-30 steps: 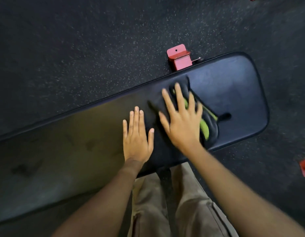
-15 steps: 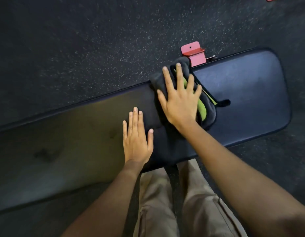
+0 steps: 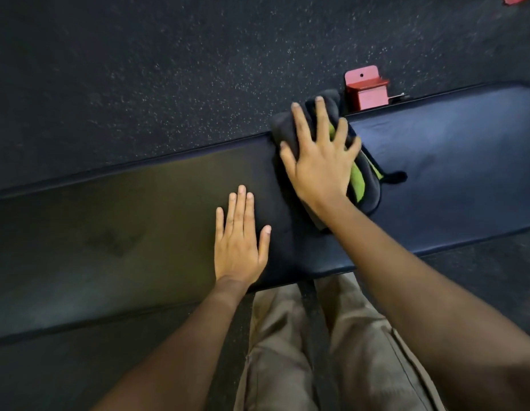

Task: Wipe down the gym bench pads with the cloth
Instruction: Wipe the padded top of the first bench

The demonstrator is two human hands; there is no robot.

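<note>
The right hand (image 3: 317, 161), fingers spread flat, has pushed the cloth (image 3: 369, 197) to the bench pad's (image 3: 450, 179) far edge, which it now overhangs: one cross stroke looks done. The left hand (image 3: 238, 241) stays flat, bracing by the near edge.

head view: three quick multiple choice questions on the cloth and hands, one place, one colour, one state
1. Where on the bench pad is the cloth?
A. at the near edge
B. at the far edge, near the red bracket
C. at the far left end

2. What colour shows in the dark cloth's folds?
A. green
B. white
C. orange

3. How is the left hand?
A. gripping the cloth
B. raised off the pad
C. flat on the pad, fingers straight

Answers:
1 B, the cloth overhangs the far edge under the right hand.
2 A, green strips show beside that hand.
3 C, it lies palm down, apart from the cloth.
</note>
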